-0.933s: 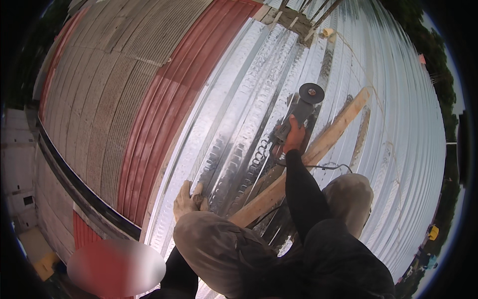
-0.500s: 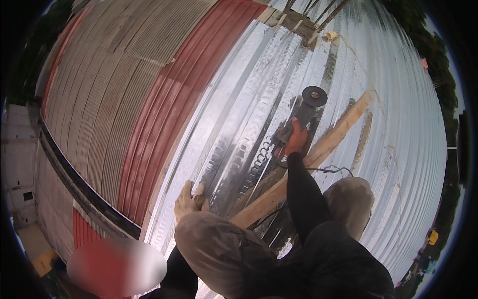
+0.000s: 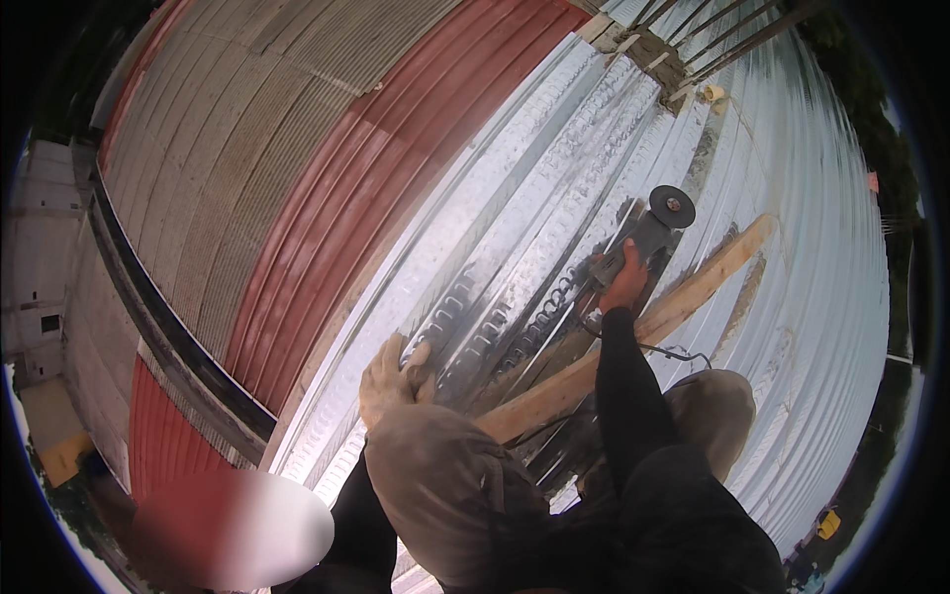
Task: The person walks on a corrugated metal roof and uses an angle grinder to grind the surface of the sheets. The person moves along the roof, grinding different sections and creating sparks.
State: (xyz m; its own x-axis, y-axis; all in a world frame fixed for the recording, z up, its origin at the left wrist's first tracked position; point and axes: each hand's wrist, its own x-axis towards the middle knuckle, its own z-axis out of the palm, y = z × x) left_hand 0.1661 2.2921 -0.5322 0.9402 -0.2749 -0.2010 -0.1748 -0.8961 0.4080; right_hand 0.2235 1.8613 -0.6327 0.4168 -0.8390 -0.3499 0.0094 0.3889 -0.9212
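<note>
My right hand (image 3: 622, 280) is wrapped round the body of an angle grinder (image 3: 648, 238). The grinder's dark round disc (image 3: 672, 206) points away from me, above the shiny ribbed metal decking (image 3: 515, 188). A black power cord (image 3: 678, 353) trails from the tool's rear, across a wooden plank, toward my right knee. Beside my left knee, my left hand (image 3: 391, 381) rests on the decking ribs with its fingers stretched forward and apart. Part of that hand is hidden behind the knee.
A long wooden plank (image 3: 703, 282) lies diagonally between my knees. Farther ahead, steel bars (image 3: 737, 35) rise from a rough concrete opening (image 3: 648, 59). Red corrugated roofing (image 3: 386, 148) and weathered grey sheets (image 3: 228, 148) lie left, with a dark gutter edge (image 3: 163, 322) beyond.
The view has shifted, so the scene sits lower and farther right. The grinder remains in my right hand. My left hand stays on the decking, its fingers slightly more spread.
</note>
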